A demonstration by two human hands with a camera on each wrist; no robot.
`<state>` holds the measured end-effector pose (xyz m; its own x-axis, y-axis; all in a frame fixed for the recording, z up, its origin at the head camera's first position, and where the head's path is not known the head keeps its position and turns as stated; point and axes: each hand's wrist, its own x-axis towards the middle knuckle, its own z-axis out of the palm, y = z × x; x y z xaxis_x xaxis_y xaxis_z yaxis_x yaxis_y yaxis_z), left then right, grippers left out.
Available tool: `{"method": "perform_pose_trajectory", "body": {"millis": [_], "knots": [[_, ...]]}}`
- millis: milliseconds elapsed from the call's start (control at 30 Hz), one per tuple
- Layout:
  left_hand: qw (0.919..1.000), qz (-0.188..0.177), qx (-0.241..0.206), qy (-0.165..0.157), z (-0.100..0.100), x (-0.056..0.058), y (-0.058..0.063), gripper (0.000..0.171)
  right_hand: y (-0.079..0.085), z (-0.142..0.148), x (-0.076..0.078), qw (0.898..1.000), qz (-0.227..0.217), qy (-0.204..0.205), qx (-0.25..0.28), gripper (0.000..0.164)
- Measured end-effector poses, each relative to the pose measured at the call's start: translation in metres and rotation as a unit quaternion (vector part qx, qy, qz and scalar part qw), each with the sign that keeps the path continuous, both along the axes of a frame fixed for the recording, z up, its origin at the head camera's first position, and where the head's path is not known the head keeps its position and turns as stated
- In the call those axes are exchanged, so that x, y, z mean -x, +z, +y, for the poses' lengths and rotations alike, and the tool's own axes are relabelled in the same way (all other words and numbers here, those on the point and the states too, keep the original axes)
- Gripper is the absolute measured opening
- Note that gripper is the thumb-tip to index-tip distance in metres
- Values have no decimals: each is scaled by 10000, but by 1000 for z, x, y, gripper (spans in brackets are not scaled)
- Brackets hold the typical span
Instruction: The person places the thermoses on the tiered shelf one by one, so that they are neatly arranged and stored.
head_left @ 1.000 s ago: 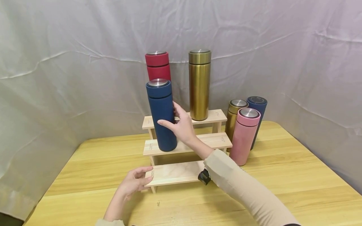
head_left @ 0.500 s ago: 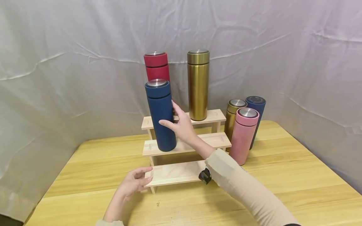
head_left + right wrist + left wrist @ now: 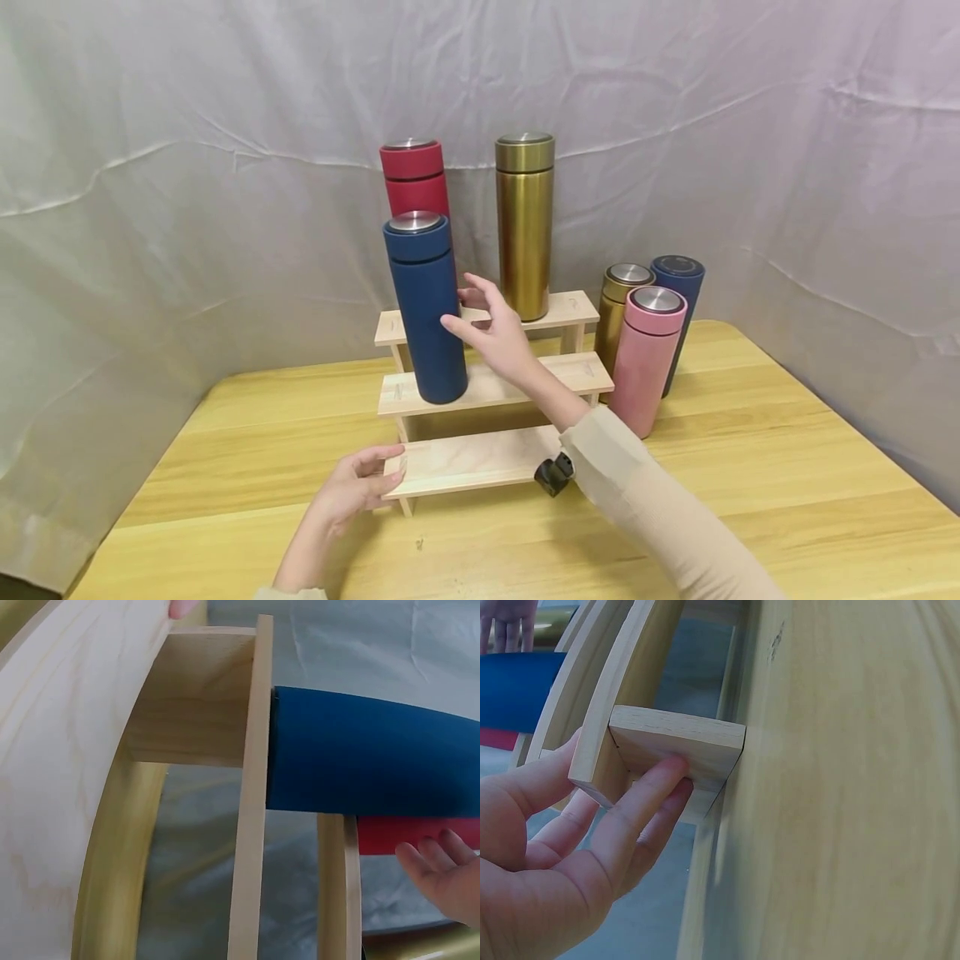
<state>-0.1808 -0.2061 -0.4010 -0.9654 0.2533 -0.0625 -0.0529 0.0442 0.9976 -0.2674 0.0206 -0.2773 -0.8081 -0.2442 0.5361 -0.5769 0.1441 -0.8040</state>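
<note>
A blue thermos bottle [image 3: 426, 325] stands upright at the left end of the middle step of a wooden three-step stand [image 3: 472, 462]. Just right of it is my right hand [image 3: 501, 337], its fingers spread and loosely bent, holding nothing. The right wrist view shows these fingers [image 3: 435, 862] apart from the blue bottle. My left hand [image 3: 348, 487] grips the left end of the lowest step, thumb on the board and fingers against the side leg [image 3: 682, 735]. On the top step are a red thermos [image 3: 412, 179], partly hidden by the blue one, and a tall gold thermos [image 3: 525, 233].
To the right of the stand, a pink thermos [image 3: 648, 367], a shorter gold thermos [image 3: 611, 321] and a dark blue thermos [image 3: 686, 292] stand close together on the wooden table [image 3: 787, 450]. A grey cloth [image 3: 300, 208] hangs behind and around the table.
My right hand has let go of the blue thermos and drawn back slightly to the right. The bottle stays on the middle step. My left hand keeps its grip on the stand.
</note>
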Motion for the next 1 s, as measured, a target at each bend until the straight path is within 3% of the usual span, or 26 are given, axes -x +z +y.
{"method": "perform_pose_trajectory", "body": {"millis": [567, 1000], "knots": [[10000, -24, 66, 19, 0, -2, 2, 49, -11, 32, -7, 9988, 227, 56, 430, 39], [10000, -27, 26, -21, 0, -1, 1, 49, -23, 61, -17, 9981, 103, -372, 490, 31]]}}
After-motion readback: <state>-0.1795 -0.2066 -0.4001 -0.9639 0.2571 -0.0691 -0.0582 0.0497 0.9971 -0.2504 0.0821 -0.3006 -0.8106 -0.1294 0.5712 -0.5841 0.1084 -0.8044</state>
